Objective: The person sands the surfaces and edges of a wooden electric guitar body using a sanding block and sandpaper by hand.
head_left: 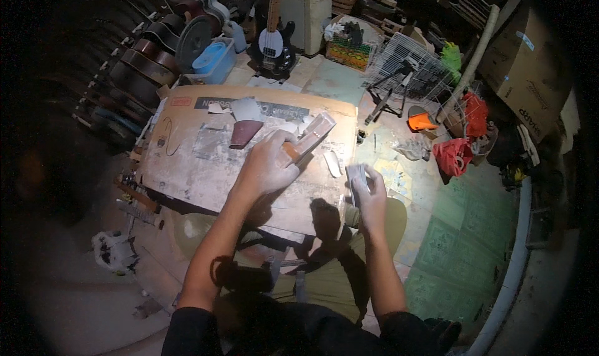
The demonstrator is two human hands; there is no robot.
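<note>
My left hand point(270, 167) is closed round a long, dusty wooden piece point(315, 131), orange-brown near the fingers and paler toward its far end, which points up and right over a worn cardboard-topped board point(187, 162). Beyond it lie a maroon scrap of abrasive paper point(244, 133), grey and white paper pieces point(245, 109) and a small curled white scrap point(332, 164). At the board's right edge, my right hand point(373, 200) grips a flat grey pad point(356, 178), held upright between thumb and fingers. Pale dust coats both hands.
Behind are a black bass guitar point(271, 47), a row of instruments point(146, 63) and a blue tub point(212, 59). To the right stand a wire cage point(409, 53), black stand point(387, 100), orange object point(423, 120), red bags point(454, 157), large carton point(518, 75) and long pale pipe point(519, 243).
</note>
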